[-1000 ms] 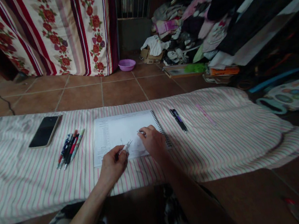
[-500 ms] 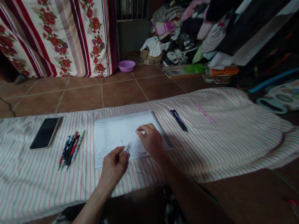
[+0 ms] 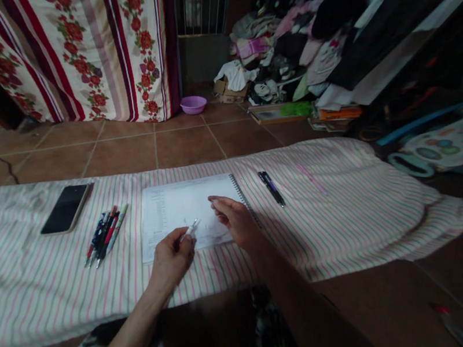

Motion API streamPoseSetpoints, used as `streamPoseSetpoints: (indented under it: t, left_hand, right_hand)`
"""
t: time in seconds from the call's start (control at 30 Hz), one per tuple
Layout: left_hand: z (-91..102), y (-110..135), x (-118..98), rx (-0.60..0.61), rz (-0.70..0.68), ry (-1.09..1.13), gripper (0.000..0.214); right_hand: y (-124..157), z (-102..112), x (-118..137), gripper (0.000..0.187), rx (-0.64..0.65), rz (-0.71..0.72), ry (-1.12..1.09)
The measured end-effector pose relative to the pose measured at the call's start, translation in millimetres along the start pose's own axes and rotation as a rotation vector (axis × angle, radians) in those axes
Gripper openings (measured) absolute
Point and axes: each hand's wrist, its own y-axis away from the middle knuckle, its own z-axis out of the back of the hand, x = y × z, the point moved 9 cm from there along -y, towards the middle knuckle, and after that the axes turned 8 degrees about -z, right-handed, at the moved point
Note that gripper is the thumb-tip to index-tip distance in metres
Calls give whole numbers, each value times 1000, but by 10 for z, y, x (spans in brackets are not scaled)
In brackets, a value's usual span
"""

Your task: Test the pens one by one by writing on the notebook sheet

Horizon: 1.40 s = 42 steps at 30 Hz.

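Left hand (image 3: 170,259) grips one white pen (image 3: 188,231) over the near edge of the notebook (image 3: 183,201). Right hand (image 3: 235,221) rests on the notebook, fingers loose, holding nothing. Left of the notebook: about five pens (image 3: 104,234), then one phone (image 3: 65,208). Right of the notebook: two dark pens (image 3: 271,188). All lie on a striped cloth (image 3: 351,207).

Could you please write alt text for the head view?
The left hand holds a white pen over a spiral notebook on a striped cloth; the right hand rests on the page. A phone and loose pens lie beside it.
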Motion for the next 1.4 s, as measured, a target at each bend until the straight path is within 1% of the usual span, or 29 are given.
streamPoseSetpoints:
  t: [0.1, 0.27, 0.37, 0.57, 0.73, 0.9, 1.03, 1.17, 1.27, 1.4]
  left_hand:
    - [-31, -17, -33, 44, -53, -26, 32]
    - [-29, -20, -3, 32, -33, -24, 31]
    - [-27, -11, -25, 25, -31, -18, 33]
    - [-29, 11, -72, 18, 6, 19, 36]
    - [-18, 12, -119, 9, -14, -17, 35]
    - [-6, 10, -129, -9, -12, -34, 37]
    - [-12, 8, -142, -5, -21, -33, 37]
    - [-11, 7, -117, 2, -8, -25, 38]
    - [-15, 2, -105, 14, -23, -24, 38]
    - [-22, 0, -94, 21, -31, -39, 37]
  right_hand:
    - [31, -15, -32, 27, 52, -67, -122]
    - [51, -48, -66, 19, 80, -160, -288]
    - [60, -80, -95, 14, 100, -210, -348]
    - [80, -172, -138, 7, 190, -252, -454]
    - [82, -244, -207, 6, 248, -348, -548]
    - [71, -331, -204, 8, 347, -373, -626]
    - [72, -355, -210, 7, 369, -380, -649]
    - [92, -387, -229, 3, 393, -413, -686]
    - [103, -401, -245, 1, 399, -441, -709]
    - [120, -429, -244, 2, 421, -462, -744]
